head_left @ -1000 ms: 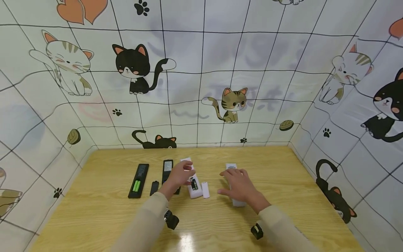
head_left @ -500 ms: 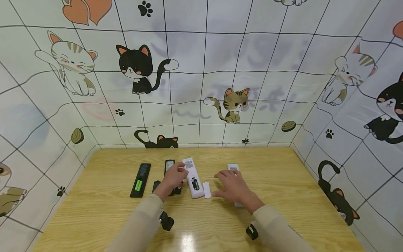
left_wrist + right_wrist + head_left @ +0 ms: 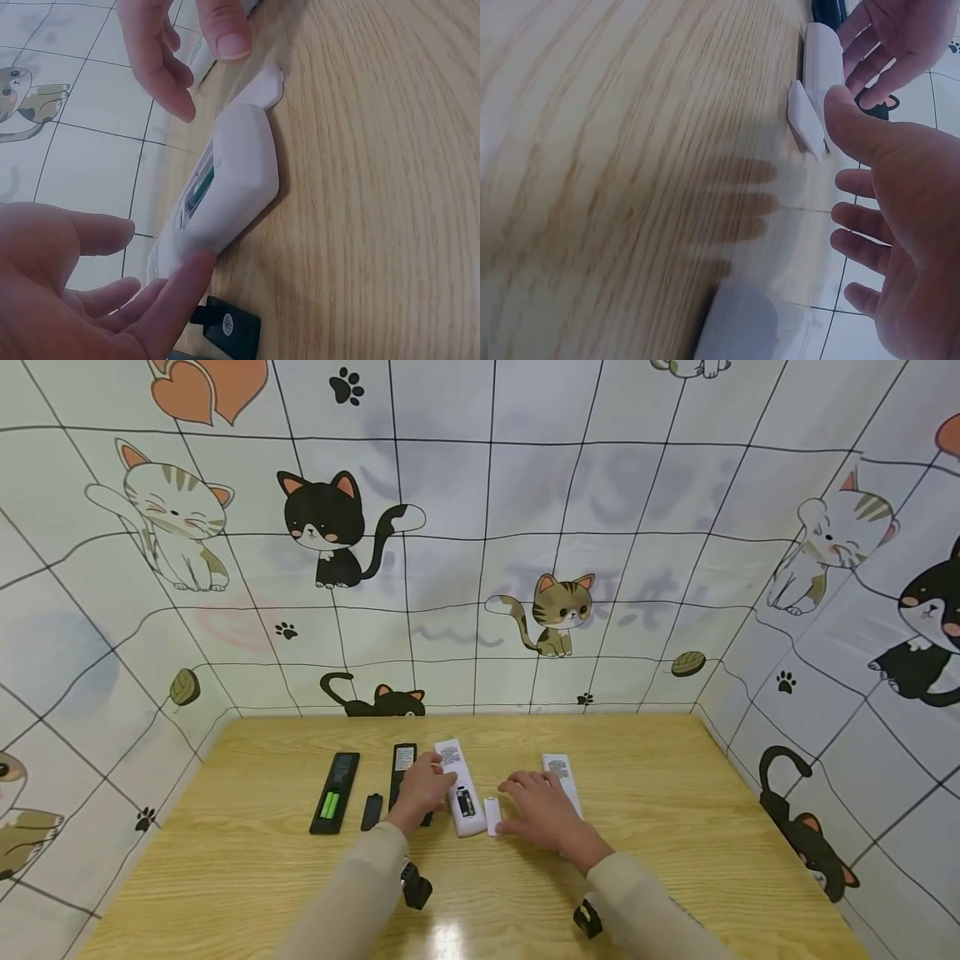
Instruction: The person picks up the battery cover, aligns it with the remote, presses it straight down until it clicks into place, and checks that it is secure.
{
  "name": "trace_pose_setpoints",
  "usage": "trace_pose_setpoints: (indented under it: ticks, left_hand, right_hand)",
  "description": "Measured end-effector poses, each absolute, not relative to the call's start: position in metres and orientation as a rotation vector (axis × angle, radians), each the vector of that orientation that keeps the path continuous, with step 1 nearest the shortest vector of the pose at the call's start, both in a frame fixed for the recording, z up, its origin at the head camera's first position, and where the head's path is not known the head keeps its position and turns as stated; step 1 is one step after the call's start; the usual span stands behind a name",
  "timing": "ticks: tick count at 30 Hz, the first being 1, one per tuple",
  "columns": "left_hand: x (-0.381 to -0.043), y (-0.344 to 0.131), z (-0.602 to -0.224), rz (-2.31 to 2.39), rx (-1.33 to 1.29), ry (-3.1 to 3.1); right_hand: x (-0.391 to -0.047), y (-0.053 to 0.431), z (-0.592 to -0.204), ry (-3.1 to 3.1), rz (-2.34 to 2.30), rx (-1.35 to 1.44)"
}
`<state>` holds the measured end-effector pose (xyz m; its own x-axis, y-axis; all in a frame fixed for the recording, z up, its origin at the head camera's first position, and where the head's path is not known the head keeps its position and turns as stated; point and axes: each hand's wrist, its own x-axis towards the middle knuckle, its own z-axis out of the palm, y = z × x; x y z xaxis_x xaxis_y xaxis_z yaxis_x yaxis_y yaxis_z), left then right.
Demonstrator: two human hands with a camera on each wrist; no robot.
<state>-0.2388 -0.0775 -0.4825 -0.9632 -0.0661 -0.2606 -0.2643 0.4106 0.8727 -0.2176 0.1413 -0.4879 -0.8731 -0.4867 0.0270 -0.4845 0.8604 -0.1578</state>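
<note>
A white remote control [image 3: 460, 789] lies back up, its battery compartment uncovered and a dark green battery [image 3: 201, 187] inside. My left hand [image 3: 423, 789] is at its left side, fingers relaxed; in the left wrist view one fingertip meets or nearly meets its edge. Right of this remote lies a white battery cover [image 3: 492, 817]. My right hand [image 3: 543, 810] hovers between that cover and a second white remote [image 3: 562, 777], partly hiding the latter. Its fingers are spread and its thumb is near the cover; the right wrist view shows nothing held.
Further left lie a black remote [image 3: 334, 793] with green batteries showing, a black battery cover [image 3: 372, 812] and another black remote [image 3: 402, 760], partly behind my left hand. The wooden table [image 3: 480, 893] meets a cat-patterned backdrop [image 3: 450, 568] at its back and sides.
My left hand has gone from over the white remote to its left side, uncovering more of it. My right hand has shifted left, off the second white remote toward the white cover.
</note>
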Motion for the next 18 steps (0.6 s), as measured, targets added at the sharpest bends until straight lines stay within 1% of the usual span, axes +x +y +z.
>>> trace_pose_setpoints:
  ticks: [7,18]
  left_hand:
    - [-0.242,-0.071,-0.484,1.460,-0.365,2.611]
    - [-0.247,-0.059,-0.481,1.173,-0.438,2.784]
  right_hand:
    - [-0.221,0.135,-0.492,3.023,-0.276,-0.812]
    - [-0.223,0.126,-0.500,3.044,-0.121,-0.815]
